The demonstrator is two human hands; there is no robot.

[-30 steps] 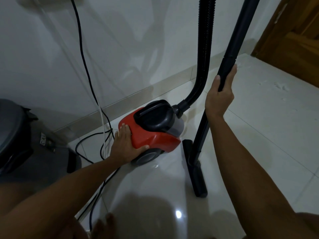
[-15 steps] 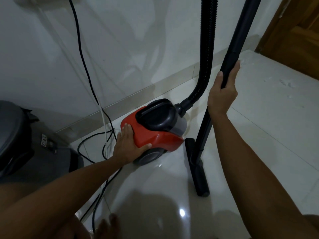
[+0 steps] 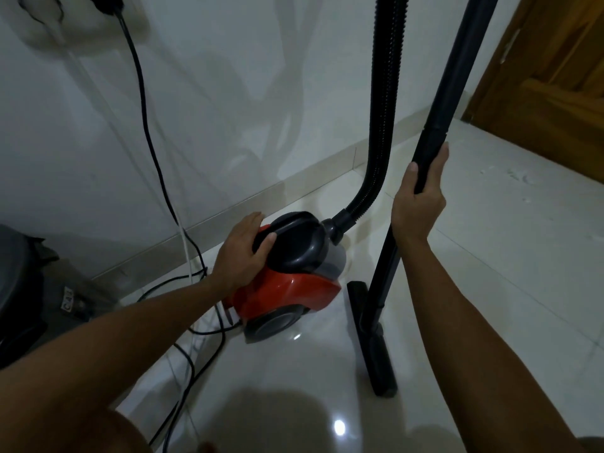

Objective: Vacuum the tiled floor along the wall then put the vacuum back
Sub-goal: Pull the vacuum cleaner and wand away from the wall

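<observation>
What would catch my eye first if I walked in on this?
The red vacuum body on the pale tiled floor by the wall, with the left hand on its black carry handle. To its right, the right hand grips the tall black wand.

A small label (image 3: 67, 299) on the dark grey object at left is too blurred to read.

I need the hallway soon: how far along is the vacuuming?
Looks near the end, though I cannot judge how clean the floor is. The left hand grips the red vacuum's handle; the right hand holds the wand upright. The power cord remains plugged in; storing remains.
</observation>
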